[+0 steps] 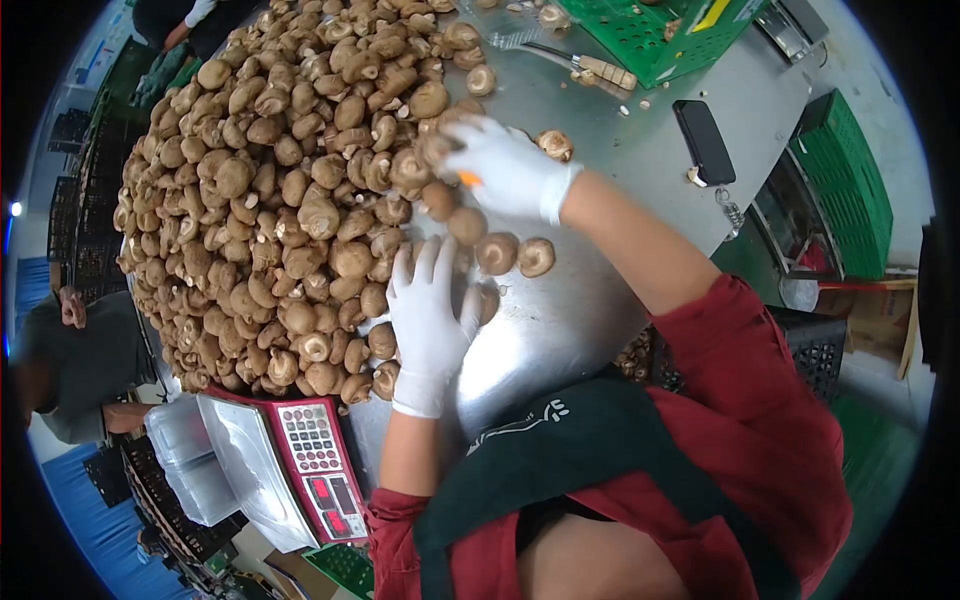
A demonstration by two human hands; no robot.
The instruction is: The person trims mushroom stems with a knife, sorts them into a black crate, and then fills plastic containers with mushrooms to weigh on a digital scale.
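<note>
A big heap of brown shiitake mushrooms (300, 215) covers the left of the steel table (590, 285). My left hand (430, 320), in a white glove, lies against the heap's near edge with fingers stretched and thumb apart. Beside its thumb is one mushroom (488, 304). Farther up, my right hand (510, 170), also white-gloved, has its fingers curled round a blurred mushroom (437, 150); a small orange piece (468, 178) shows under the fingers. Between and beside my hands several loose mushrooms (497, 254) rest on the steel.
A red scale (318, 465) and clear plastic boxes (192, 460) stand at lower left. A wooden-handled knife (605, 72), a green crate (665, 45) and a black phone (704, 142) are at the upper right. Other people (85, 360) stand across the table.
</note>
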